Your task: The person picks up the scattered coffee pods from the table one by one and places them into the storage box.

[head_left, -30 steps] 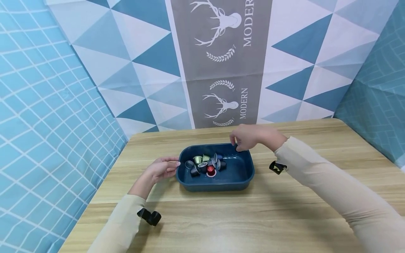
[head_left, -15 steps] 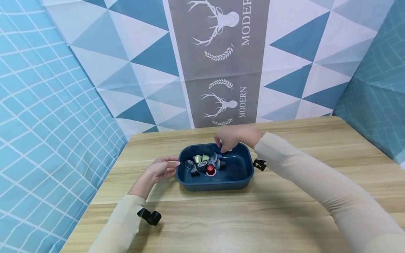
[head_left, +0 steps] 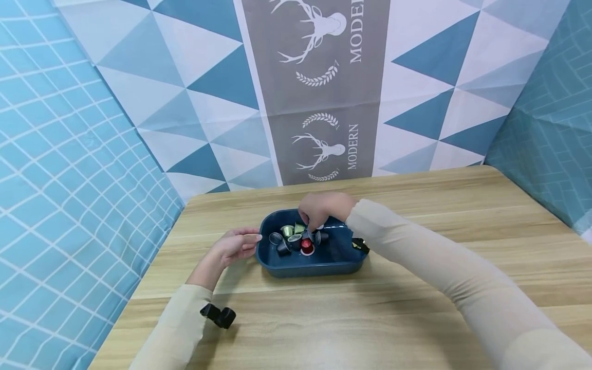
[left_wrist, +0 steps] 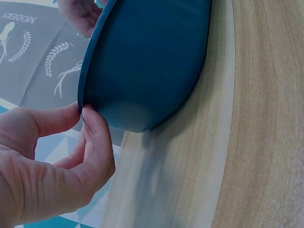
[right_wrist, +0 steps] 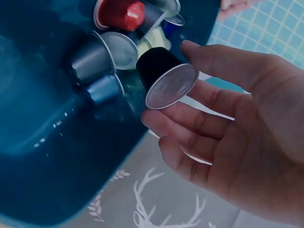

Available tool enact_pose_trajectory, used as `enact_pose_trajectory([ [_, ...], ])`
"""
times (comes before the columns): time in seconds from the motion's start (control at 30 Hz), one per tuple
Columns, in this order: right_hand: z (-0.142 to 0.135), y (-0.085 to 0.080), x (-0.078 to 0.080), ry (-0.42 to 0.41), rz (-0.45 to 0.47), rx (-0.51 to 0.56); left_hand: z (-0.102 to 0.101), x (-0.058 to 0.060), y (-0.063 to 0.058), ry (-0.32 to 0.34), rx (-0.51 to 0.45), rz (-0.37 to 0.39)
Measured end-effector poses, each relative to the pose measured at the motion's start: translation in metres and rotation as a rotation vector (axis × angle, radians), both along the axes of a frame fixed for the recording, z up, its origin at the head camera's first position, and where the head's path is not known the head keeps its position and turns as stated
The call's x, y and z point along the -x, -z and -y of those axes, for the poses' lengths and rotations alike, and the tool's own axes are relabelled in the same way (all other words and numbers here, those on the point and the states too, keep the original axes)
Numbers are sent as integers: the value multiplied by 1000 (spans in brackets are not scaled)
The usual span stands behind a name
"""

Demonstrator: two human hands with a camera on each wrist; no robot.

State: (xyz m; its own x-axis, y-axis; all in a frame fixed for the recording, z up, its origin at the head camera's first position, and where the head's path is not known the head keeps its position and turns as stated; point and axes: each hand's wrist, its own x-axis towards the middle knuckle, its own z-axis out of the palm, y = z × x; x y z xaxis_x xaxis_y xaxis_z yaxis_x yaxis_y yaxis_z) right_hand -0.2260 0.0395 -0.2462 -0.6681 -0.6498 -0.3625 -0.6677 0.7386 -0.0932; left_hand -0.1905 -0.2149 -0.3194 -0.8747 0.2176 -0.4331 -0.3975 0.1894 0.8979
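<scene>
A dark blue plastic tub (head_left: 319, 269) stands on the wooden table, with several coffee capsules gathered in its left half. Among them are a red capsule (head_left: 307, 245), a pale green capsule (head_left: 287, 230) and dark ones. My left hand (head_left: 236, 245) pinches the tub's left rim between thumb and forefinger, as the left wrist view shows. Over the pile, my right hand (head_left: 319, 209) holds a black coffee capsule (right_wrist: 166, 78) between thumb and fingers, its silver lid facing the palm. Beneath it in the right wrist view lie a grey capsule (right_wrist: 92, 59) and a blue capsule (right_wrist: 103, 89).
The wooden table (head_left: 296, 318) reaches around the tub on all sides. Behind it hangs a patterned cloth (head_left: 324, 103) with stag heads and triangles. Blue checked cloth (head_left: 83, 154) closes off the left side, teal cloth (head_left: 546, 123) the right.
My right hand has moved left from the tub's back right corner to over the pile, carrying the black capsule. My left hand stays at the rim.
</scene>
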Motion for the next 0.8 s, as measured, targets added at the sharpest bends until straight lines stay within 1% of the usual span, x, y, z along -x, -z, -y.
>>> enact_pose_trajectory([
  [0.13,4,7,2,-4,8,-15,-1,-1,-1,-5,-22,17],
  [0.23,3,10,3,-9,13,-10,-1,0,0,-11,-30,19],
  [0.4,-6,10,3,-7,-21,19,0,4,-1,-8,-22,0],
  [0.53,-19,11,2,-13,-48,59,1,3,-1,-1,0,-21],
  [0.6,-27,11,0,2,-45,89,1,1,-1,9,15,-47],
  [0.7,-42,11,-4,32,-32,139,-1,0,0,7,39,-82],
  [0.8,-59,13,-8,45,-37,201,-2,0,1,1,44,-96],
])
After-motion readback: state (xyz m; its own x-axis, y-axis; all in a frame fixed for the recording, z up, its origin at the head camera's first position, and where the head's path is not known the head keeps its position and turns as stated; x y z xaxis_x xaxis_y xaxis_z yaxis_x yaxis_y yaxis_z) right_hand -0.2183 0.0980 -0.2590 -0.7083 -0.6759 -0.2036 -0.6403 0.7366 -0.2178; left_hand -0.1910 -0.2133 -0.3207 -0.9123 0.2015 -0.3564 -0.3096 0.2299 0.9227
